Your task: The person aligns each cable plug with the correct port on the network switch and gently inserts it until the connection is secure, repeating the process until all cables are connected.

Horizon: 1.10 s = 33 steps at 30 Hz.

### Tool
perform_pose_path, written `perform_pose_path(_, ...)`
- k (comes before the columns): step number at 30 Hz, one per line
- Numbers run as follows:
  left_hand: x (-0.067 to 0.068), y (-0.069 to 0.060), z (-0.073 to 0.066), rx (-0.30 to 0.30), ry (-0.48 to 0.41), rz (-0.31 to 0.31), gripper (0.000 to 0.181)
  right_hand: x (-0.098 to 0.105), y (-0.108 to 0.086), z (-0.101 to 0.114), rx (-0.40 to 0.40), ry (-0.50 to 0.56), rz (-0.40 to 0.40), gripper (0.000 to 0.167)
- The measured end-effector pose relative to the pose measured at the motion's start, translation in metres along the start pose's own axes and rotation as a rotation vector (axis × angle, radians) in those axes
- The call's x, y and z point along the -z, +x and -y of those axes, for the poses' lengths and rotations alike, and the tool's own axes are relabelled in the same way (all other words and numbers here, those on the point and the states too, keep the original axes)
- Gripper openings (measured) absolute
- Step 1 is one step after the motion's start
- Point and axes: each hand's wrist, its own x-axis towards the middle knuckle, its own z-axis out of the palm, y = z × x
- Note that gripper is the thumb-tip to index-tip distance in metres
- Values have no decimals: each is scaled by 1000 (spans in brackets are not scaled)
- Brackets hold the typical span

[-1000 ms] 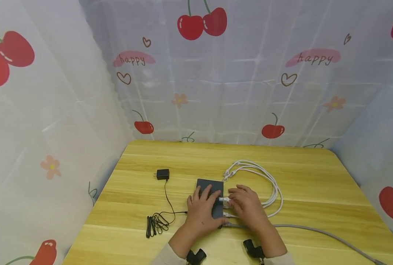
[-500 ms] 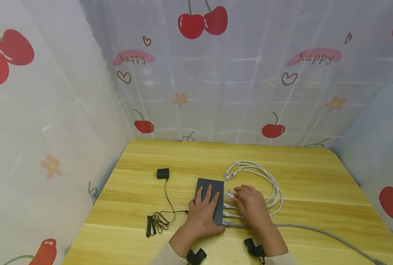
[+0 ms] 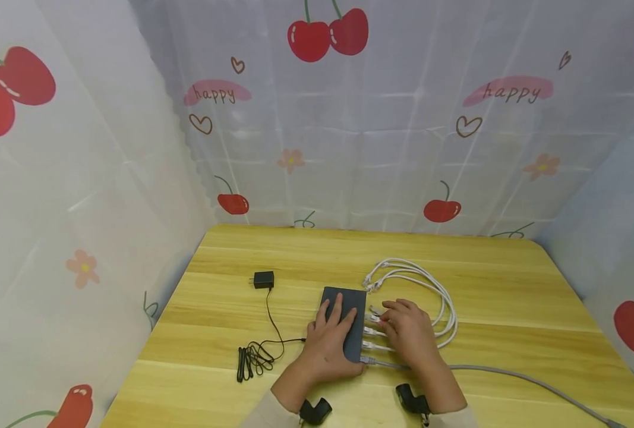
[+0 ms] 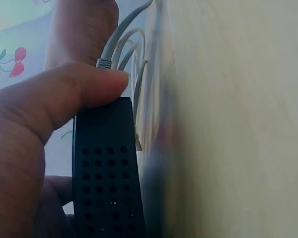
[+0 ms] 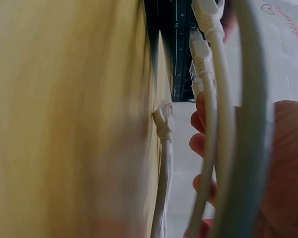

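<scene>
A dark network switch (image 3: 357, 298) lies on the table with several cables along its right side. My left hand (image 3: 324, 351) rests on its top with fingers spread. In the left wrist view, the thumb (image 4: 99, 88) presses on the near end of the switch, beside its perforated side. My right hand (image 3: 409, 333) pinches a white Ethernet plug (image 3: 373, 319) at the row of ports; in the right wrist view, fingers and other cables partly hide how far in it sits. Two white plugs (image 3: 371, 331) and a grey Ethernet cable (image 3: 488, 368) join the switch nearer me.
Behind the right hand, white cables (image 3: 452, 303) curve in a loop, their loose plugs (image 3: 371, 283) beyond the switch's far corner. On the left lie a black power adapter (image 3: 264, 280) and its bundled cord (image 3: 252, 361), which runs to the switch. A cherry-print curtain (image 3: 370, 137) surrounds the table.
My right hand has drawn the plug back from over the switch's edge and brought it lower, beside the ports. The switch has shifted slightly right under my left hand.
</scene>
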Motion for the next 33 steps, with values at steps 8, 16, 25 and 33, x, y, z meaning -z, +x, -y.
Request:
perform_pose_path(8, 1, 0, 0, -36, -42, 4, 107, 1, -2, -1, -17, 25, 36, 8)
perform_pose_path(16, 2, 0, -3, -2, -87, 15, 111, 0, -2, 0, 46, 47, -12, 11)
perform_pose_path(25, 5, -1, 0, -16, -79, 37, 99, -6, 1, -1, 101, 134, -26, 11)
perform_pose_path(33, 4, -3, -1, -28, -77, 46, 97, -6, 2, 1, 67, 180, 27, 10)
